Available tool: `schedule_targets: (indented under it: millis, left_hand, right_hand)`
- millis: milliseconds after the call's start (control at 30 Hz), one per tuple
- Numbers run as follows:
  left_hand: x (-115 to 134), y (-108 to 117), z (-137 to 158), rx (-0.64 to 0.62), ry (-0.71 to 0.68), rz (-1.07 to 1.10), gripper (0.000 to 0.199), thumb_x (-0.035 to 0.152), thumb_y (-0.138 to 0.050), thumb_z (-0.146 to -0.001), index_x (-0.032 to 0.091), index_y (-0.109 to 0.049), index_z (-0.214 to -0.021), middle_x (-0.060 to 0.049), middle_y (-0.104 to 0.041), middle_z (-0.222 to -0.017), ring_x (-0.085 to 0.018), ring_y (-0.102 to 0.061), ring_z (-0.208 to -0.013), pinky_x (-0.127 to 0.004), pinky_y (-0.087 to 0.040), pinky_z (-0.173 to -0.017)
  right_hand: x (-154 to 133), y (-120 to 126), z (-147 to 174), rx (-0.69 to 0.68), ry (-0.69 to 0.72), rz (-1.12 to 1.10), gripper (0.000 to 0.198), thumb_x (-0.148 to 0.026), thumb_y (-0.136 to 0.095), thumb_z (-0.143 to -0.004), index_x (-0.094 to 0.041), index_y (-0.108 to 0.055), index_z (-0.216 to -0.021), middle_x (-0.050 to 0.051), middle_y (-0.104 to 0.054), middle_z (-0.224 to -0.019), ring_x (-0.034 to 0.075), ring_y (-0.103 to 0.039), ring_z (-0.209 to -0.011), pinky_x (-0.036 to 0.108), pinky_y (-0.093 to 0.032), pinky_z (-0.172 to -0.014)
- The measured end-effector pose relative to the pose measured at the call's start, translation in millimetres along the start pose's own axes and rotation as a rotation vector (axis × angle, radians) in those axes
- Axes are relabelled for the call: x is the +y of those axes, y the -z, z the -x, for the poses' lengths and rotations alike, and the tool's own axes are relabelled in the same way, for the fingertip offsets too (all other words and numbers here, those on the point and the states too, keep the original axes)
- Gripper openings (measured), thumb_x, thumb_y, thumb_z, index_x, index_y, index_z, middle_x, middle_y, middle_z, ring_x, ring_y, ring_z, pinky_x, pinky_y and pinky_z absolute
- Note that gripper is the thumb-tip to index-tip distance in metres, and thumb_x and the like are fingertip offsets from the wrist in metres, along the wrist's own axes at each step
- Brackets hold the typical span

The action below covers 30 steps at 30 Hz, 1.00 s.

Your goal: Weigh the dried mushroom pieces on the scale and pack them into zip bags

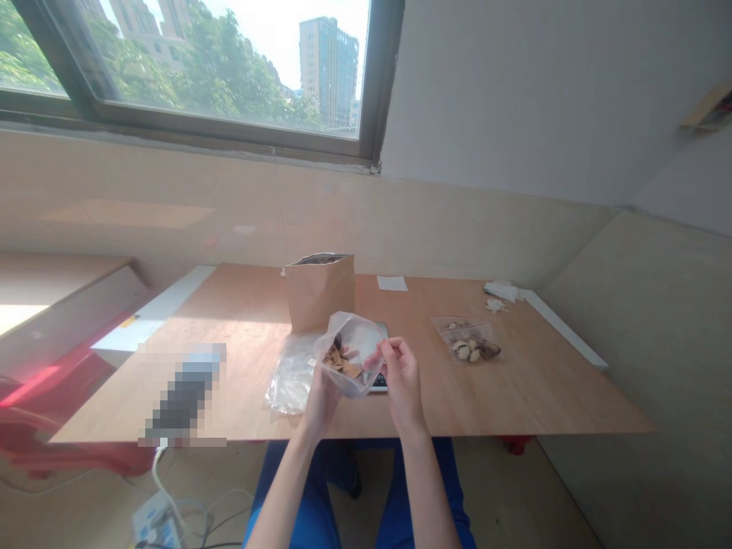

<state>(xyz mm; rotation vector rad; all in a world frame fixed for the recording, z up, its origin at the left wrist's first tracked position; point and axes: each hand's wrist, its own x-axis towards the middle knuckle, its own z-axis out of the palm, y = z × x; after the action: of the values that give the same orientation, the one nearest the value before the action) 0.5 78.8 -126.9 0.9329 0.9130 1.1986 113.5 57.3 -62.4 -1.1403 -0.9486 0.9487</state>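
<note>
Between my hands a clear plastic bag (357, 339) is held up with its mouth wide open. Brown dried pieces (341, 363) and a darker lump lie inside it. My left hand (325, 396) is closed around the bag's lower left side, its fingers partly hidden behind the plastic. My right hand (402, 374) pinches the rim on the right. Under the bag sits a flat device with a pale edge (378, 389), mostly covered. Left of the bag lie flat clear plastic bags (291, 377). An open brown paper bag (321, 293) stands just behind.
To the right lies a zip bag (467, 341) with pale and dark dried pieces. White paper (392, 284) and crumpled scraps (502, 291) are at the back of the wooden table (549, 389). A blurred-out object (186, 393) with a white cable is at the left front edge.
</note>
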Motion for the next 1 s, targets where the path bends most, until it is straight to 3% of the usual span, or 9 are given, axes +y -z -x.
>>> schedule_targets:
  millis: [100, 200, 267, 400, 533, 667, 800, 1000]
  left_hand:
    - [-0.3, -1.8, 4.9, -0.063, 0.086, 0.142, 0.059, 0.063, -0.025, -0.080, 0.019, -0.051, -0.109, -0.008, -0.065, -0.082, -0.017, -0.060, -0.061, -0.024, -0.040, -0.042]
    - [5.6, -2.9, 8.7, -0.038, 0.121, 0.164, 0.062, 0.066, -0.024, -0.079, 0.018, -0.050, -0.110, -0.006, -0.065, -0.078, -0.012, -0.054, -0.046, -0.019, -0.025, -0.031]
    - [9.0, -2.8, 8.9, -0.013, 0.141, 0.128, 0.064, 0.068, -0.025, -0.078, 0.018, -0.051, -0.109, -0.005, -0.064, -0.075, -0.010, -0.050, -0.042, -0.020, -0.024, -0.030]
    - [12.3, -2.2, 7.5, 0.068, 0.122, 0.096, 0.062, 0.065, -0.030, -0.079, 0.014, -0.056, -0.103, -0.004, -0.064, -0.070, -0.012, -0.054, -0.049, -0.021, -0.035, -0.039]
    - [15.8, -1.7, 9.3, 0.160, 0.082, 0.021, 0.057, 0.061, -0.034, -0.079, 0.014, -0.059, -0.097, -0.002, -0.061, -0.063, -0.011, -0.054, -0.053, -0.020, -0.037, -0.042]
    - [19.2, -2.5, 11.2, 0.190, 0.075, -0.078, 0.059, 0.066, -0.037, -0.075, 0.013, -0.062, -0.085, 0.002, -0.048, -0.046, -0.009, -0.043, -0.038, -0.020, -0.029, -0.034]
    - [18.5, -3.7, 11.3, 0.224, 0.062, -0.107, 0.059, 0.069, -0.039, -0.072, 0.015, -0.060, -0.080, 0.005, -0.041, -0.044, -0.008, -0.036, -0.033, -0.020, -0.024, -0.030]
    - [16.0, -1.8, 11.7, 0.220, -0.046, -0.159, 0.046, 0.058, -0.045, -0.076, 0.020, -0.056, -0.099, 0.002, -0.053, -0.064, -0.008, -0.045, -0.044, -0.018, -0.031, -0.035]
  right_hand:
    - [2.7, -1.9, 1.1, -0.077, 0.028, 0.107, 0.019, -0.038, -0.047, -0.082, -0.020, -0.047, -0.076, 0.000, -0.057, -0.069, 0.014, -0.058, -0.067, 0.027, -0.048, -0.064]
    - [1.0, 0.1, 2.6, 0.066, 0.157, 0.317, 0.017, -0.032, -0.052, -0.079, -0.020, -0.050, -0.091, 0.005, -0.056, -0.092, 0.016, -0.055, -0.082, 0.030, -0.046, -0.073]
    - [-3.5, 2.4, 4.3, 0.078, 0.244, 0.435, 0.020, -0.028, -0.053, -0.078, -0.020, -0.051, -0.097, 0.006, -0.055, -0.097, 0.016, -0.053, -0.085, 0.030, -0.045, -0.076]
    - [-15.6, 5.1, 8.7, -0.144, 0.327, 0.570, 0.016, -0.022, -0.048, -0.082, -0.024, -0.060, -0.091, 0.004, -0.055, -0.093, 0.016, -0.053, -0.087, 0.030, -0.044, -0.079]
    - [-23.4, 4.5, 13.0, -0.148, 0.359, 0.644, 0.021, -0.019, -0.048, -0.082, -0.026, -0.064, -0.093, 0.004, -0.055, -0.090, 0.018, -0.053, -0.087, 0.032, -0.044, -0.080]
    - [-23.9, 1.8, 14.9, -0.279, 0.279, 0.539, 0.022, -0.021, -0.046, -0.084, -0.023, -0.064, -0.097, 0.004, -0.059, -0.091, 0.014, -0.056, -0.077, 0.027, -0.047, -0.074]
    - [-13.0, -0.3, 12.0, -0.331, 0.141, 0.420, 0.024, -0.029, -0.051, -0.082, -0.022, -0.060, -0.103, 0.004, -0.060, -0.103, 0.016, -0.059, -0.087, 0.030, -0.048, -0.080]
    - [10.2, -1.5, 7.5, -0.412, -0.104, 0.242, 0.048, -0.039, -0.058, -0.076, -0.025, -0.048, -0.121, 0.005, -0.057, -0.114, 0.019, -0.057, -0.098, 0.035, -0.047, -0.086]
